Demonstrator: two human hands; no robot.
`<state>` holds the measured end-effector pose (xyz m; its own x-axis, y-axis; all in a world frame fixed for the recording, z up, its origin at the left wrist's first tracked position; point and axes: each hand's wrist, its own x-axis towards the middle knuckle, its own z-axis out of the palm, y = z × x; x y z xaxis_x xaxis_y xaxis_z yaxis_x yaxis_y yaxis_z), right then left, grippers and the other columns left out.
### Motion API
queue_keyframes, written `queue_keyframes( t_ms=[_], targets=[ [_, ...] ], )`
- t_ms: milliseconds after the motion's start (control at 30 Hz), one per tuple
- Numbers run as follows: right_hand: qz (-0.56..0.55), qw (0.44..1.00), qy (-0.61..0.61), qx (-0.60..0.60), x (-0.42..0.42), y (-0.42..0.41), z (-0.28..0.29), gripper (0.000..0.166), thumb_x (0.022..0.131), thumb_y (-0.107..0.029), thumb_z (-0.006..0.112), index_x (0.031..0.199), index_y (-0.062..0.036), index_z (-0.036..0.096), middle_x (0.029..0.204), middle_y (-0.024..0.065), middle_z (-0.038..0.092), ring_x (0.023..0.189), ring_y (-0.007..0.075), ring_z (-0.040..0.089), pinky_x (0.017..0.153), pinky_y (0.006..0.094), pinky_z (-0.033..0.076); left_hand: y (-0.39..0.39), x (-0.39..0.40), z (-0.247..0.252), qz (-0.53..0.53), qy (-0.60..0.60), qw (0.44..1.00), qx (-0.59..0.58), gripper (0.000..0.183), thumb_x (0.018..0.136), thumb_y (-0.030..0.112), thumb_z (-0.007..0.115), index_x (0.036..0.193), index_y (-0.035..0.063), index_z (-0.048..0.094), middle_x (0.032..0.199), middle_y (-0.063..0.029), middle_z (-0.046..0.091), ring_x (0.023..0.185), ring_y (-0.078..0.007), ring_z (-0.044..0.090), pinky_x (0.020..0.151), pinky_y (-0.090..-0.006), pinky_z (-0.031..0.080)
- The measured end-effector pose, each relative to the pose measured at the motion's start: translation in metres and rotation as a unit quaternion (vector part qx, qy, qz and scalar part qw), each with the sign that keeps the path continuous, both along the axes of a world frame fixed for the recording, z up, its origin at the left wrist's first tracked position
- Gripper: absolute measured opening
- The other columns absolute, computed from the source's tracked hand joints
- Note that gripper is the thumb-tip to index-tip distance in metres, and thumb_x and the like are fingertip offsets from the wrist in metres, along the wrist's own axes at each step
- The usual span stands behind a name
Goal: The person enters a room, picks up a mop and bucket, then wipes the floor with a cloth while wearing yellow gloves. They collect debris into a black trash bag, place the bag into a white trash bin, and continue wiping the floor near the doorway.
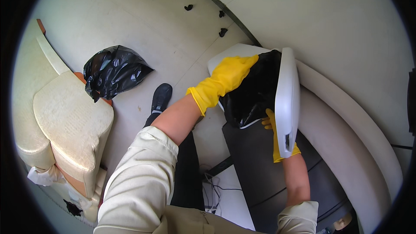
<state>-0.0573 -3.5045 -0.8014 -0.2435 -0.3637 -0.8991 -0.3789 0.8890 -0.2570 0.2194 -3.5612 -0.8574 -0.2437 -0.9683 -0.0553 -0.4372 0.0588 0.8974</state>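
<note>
A white plastic trash bin (239,50) stands in front of me, its lid (287,97) raised upright on the right side. Inside it is a black plastic bin liner (256,87), draped over part of the near rim. My left hand (235,68), in a yellow rubber glove, lies at the left side of the opening with its fingers closed on the liner's edge. My right hand (271,126), gloved the same way, is at the near right corner, its fingers touching the liner and rim. The lid hides part of this hand.
A black garbage bag (117,71) lies on the floor beside a worn cream armchair (74,113). Scraps of black plastic (223,32) lie near the wall. A dark padded seat (266,165) with a curved beige backrest (344,130) is at right; cables (214,188) run beneath.
</note>
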Motion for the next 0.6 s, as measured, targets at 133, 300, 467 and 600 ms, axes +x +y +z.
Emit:
queue_keyframes(
  t_ms=[133,300,467,600],
  targets=[
    [-0.012,1.000,-0.005,-0.023,-0.004,0.006,-0.005,0.036,0.093,-0.034,0.053,0.098,0.0000,0.062,0.077,0.0103,0.065,0.059,0.0158,0.061,0.054,0.0243,0.050,0.006,-0.016,0.024,0.073,-0.141,0.977,-0.144,0.045,0.079,0.014,0.061,0.122,0.0079,0.053,0.122,-0.0171,0.055,0.107,-0.0339,0.053,0.087,-0.0401,0.043],
    [-0.026,0.998,-0.025,-0.060,-0.001,0.003,-0.019,0.035,0.094,-0.034,0.053,0.100,-0.0001,0.061,0.078,0.0106,0.065,0.061,0.0162,0.061,0.055,0.0249,0.050,0.037,-0.077,0.044,-0.116,0.109,0.974,0.159,0.026,0.080,0.015,0.057,0.101,0.0010,0.063,0.096,-0.0198,0.063,0.089,-0.0344,0.061,0.078,-0.0423,0.050],
    [-0.028,0.994,-0.044,-0.091,0.004,0.011,-0.025,0.035,0.094,-0.033,0.053,0.101,-0.0001,0.061,0.080,0.0109,0.065,0.063,0.0166,0.061,0.056,0.0254,0.051,0.035,-0.152,-0.065,0.071,0.146,0.932,0.323,0.029,0.081,0.011,0.056,0.107,-0.0005,0.062,0.106,-0.0204,0.062,0.098,-0.0348,0.059,0.081,-0.0430,0.050],
    [-0.040,0.992,-0.062,-0.103,-0.006,0.023,-0.031,0.034,0.094,-0.032,0.053,0.103,-0.0002,0.060,0.082,0.0111,0.065,0.064,0.0169,0.061,0.057,0.0258,0.051,0.028,-0.170,-0.131,0.100,0.055,0.928,0.354,0.031,0.081,0.012,0.056,0.109,-0.0002,0.061,0.108,-0.0201,0.061,0.100,-0.0344,0.059,0.081,-0.0425,0.049]
  ],
)
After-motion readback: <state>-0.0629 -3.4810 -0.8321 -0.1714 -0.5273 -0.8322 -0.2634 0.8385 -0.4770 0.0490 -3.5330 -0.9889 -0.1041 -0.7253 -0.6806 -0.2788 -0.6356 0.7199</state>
